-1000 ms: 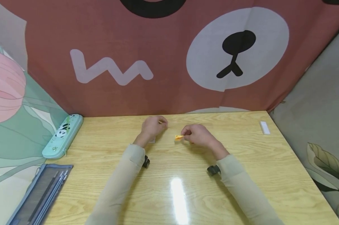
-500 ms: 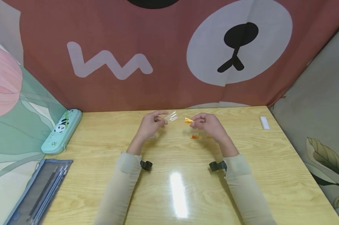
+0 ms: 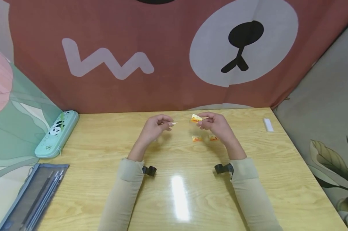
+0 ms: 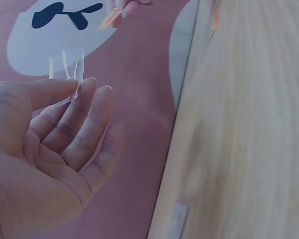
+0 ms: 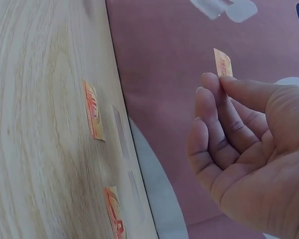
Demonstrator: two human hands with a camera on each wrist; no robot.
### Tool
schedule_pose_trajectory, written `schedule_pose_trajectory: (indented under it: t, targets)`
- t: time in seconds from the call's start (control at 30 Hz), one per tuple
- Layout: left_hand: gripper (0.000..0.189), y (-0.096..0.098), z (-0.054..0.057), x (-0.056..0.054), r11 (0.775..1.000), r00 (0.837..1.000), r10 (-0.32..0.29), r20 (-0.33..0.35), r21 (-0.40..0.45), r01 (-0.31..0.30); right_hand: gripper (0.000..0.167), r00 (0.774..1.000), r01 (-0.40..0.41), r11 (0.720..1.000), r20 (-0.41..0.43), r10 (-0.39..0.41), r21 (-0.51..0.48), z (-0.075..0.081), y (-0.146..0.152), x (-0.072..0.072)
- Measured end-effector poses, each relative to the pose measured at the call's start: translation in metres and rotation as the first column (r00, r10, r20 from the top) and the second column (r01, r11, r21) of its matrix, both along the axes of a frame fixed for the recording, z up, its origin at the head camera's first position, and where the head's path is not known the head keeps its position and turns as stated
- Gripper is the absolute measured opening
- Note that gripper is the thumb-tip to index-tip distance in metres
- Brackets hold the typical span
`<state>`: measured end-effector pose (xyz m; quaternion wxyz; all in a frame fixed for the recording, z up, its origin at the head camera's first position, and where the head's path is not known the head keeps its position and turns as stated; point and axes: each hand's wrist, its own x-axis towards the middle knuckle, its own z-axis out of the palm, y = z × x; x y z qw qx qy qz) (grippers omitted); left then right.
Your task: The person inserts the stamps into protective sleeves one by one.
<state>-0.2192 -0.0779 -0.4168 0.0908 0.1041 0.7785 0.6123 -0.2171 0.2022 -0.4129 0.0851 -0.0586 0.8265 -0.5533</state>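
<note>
In the head view my left hand [image 3: 156, 127] is raised over the back of the table, pinching a thin clear plastic piece [image 4: 67, 72] between thumb and fingertips. Pale streaks show on that plastic in the left wrist view. To its right, also raised, my right hand [image 3: 215, 125] pinches a small orange-and-yellow printed piece [image 5: 223, 63], which looks like a wrapper. Below the right hand, two similar printed pieces lie apart on the tabletop: one on the left [image 3: 197, 138] and one on the right [image 3: 213, 138]. The hands are apart.
A small white block [image 3: 268, 125] lies at the back right, and another pale block [image 4: 177, 220] lies below the left hand. On the left are a mint panda pencil case [image 3: 56, 134] and a blue mesh pouch [image 3: 35, 195]. Fabric [image 3: 110, 96] hangs behind the wooden table [image 3: 156, 199].
Both hands have risen from near the tabletop, the left now holding the clear plastic. The right hand's printed piece moved up and right, uncovering two others. Since half a second ago, both held pieces have turned.
</note>
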Motion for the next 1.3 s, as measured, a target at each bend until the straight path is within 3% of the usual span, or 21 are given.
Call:
schedule_pose_trajectory:
  t: [0.2,0.43,0.7,1.0,1.3]
  targets:
    - [0.018,-0.003,0.006,0.002,1.000,1.000,-0.002,-0.001,0.017,0.002,0.033,1.000,0.022,1.000,-0.014,-0.023,-0.014,0.001,0.002,0.000]
    - [0.019,0.000,0.011,0.008,0.999,0.997,-0.041,0.063,0.037,0.038,0.031,1.000,0.003,0.999,0.000,-0.003,-0.049,0.006,-0.001,0.001]
    - [0.029,0.001,0.005,0.008,0.997,0.995,-0.050,0.087,0.059,0.045,0.028,0.999,0.010,0.997,0.034,-0.008,-0.072,0.003,-0.003,0.004]
    - [0.022,0.002,0.002,0.006,0.993,0.994,-0.064,0.092,0.109,0.054,0.030,1.000,-0.001,0.997,0.003,0.001,-0.071,0.001,-0.006,0.004]
    - [0.028,0.003,0.000,0.006,0.988,0.991,-0.068,0.111,0.149,0.051,0.031,0.997,0.080,0.993,0.005,-0.080,-0.092,0.002,-0.009,0.004]
